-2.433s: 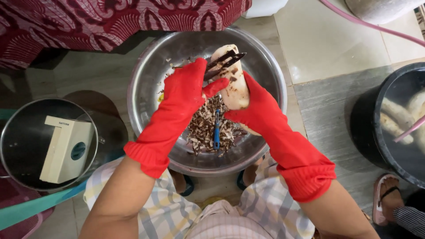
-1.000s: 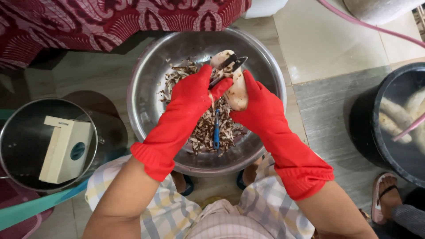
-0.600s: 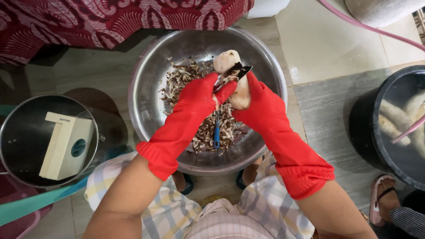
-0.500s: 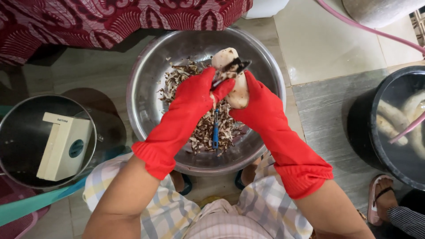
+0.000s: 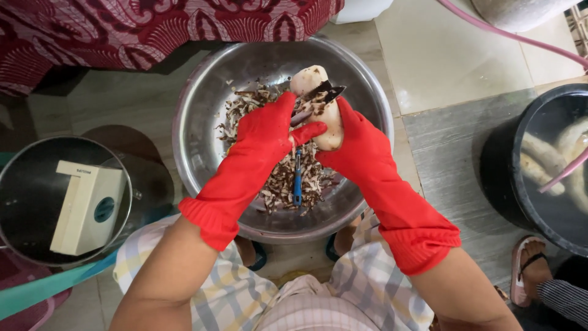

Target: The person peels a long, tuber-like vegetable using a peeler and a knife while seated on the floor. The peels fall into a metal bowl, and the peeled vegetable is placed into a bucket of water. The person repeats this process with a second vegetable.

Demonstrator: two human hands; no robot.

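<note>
Over the peel-filled steel bowl [image 5: 202, 92], left hand [image 5: 269, 132] grips a peeler [image 5: 321, 98], right hand [image 5: 355, 144] clasps the pale root [image 5: 318, 110].

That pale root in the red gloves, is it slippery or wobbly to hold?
The root probably stays stiff: it juts past the right hand without bending. Its peeled, pale skin looks smooth, so it may be slippery. Being rounded, it would likely roll if set in the metal bowl.
</note>
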